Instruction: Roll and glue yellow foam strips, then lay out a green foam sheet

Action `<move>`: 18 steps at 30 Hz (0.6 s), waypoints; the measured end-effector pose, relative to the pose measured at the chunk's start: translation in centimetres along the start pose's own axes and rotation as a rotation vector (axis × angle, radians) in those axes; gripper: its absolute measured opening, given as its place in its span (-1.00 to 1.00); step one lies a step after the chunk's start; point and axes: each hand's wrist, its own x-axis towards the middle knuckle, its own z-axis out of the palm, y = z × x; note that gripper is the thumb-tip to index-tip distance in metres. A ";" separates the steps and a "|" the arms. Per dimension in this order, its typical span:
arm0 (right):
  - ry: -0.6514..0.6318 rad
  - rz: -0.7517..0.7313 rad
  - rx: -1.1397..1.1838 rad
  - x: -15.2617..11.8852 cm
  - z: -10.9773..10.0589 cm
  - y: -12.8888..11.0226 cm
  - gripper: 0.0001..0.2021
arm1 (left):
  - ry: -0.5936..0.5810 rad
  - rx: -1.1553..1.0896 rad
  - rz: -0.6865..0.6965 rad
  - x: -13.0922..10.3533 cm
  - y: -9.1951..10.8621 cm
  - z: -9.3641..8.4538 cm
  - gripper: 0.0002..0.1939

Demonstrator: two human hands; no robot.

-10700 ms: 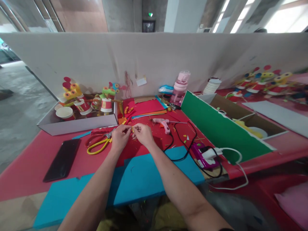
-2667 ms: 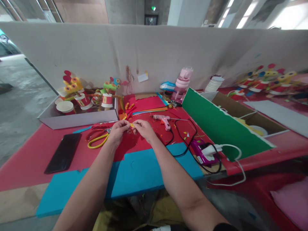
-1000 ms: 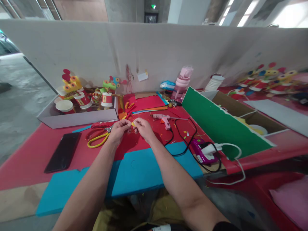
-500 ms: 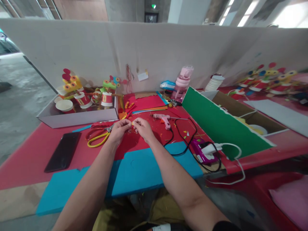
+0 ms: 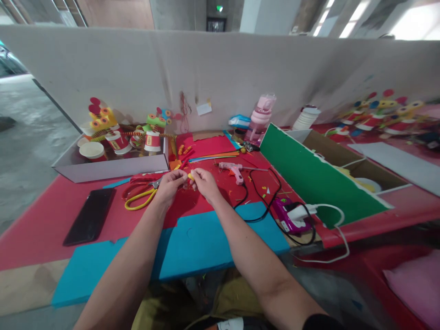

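Observation:
A small yellow piece (image 5: 190, 176) is pinched between the fingertips of my right hand (image 5: 205, 184), above the red table covering. My left hand (image 5: 171, 185) meets it from the left, its thumb and fingers pressed together at the piece's edge. What exactly lies between the left fingertips is too small to tell. Scissors with yellow handles (image 5: 140, 200) lie just left of my left hand, beside red-handled ones (image 5: 132, 185). To the right of my right hand rests a pink glue gun (image 5: 235, 170).
A black phone (image 5: 90, 216) lies at the left. Behind it stands a box (image 5: 113, 169) of paper-cup figures. Blue sheets (image 5: 195, 247) line the front edge. At the right are a purple power strip (image 5: 288, 217), cables and a green-sided box (image 5: 316, 178). A pink bottle (image 5: 260, 117) stands behind.
More of the yellow piece now shows between my fingertips. My right hand has shifted very slightly; the objects on the table have not moved.

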 end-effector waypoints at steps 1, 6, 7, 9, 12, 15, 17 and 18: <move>0.007 -0.003 0.012 0.0 -0.1 -0.1 -0.69 | 0.006 -0.001 -0.001 0.0 0.0 0.0 -0.80; -0.013 0.043 0.081 0.1 -0.4 -0.7 -0.77 | 0.023 0.007 0.003 0.2 -0.3 -0.4 -0.80; -0.021 0.055 0.071 0.1 -0.4 -0.7 -0.79 | 0.025 0.023 0.001 0.3 -0.4 -0.5 -0.80; -0.015 0.069 0.049 0.2 -0.5 -0.6 -0.81 | 0.074 0.085 0.024 0.4 -0.4 -0.6 -0.80; 0.021 0.068 0.027 0.3 -0.5 -0.2 -0.84 | 0.268 0.289 0.187 0.2 0.1 -0.6 -0.84; 0.063 0.054 -0.002 0.3 -0.7 0.1 -0.85 | 0.303 0.516 0.369 -0.2 0.7 -0.2 -0.92; 0.082 0.038 -0.022 0.3 -0.8 0.2 -0.86 | 0.238 0.594 0.410 -0.4 0.9 0.2 -0.94; 0.087 0.029 -0.030 0.3 -0.8 0.3 -0.87 | 0.219 0.617 0.417 -0.4 0.9 0.4 -0.94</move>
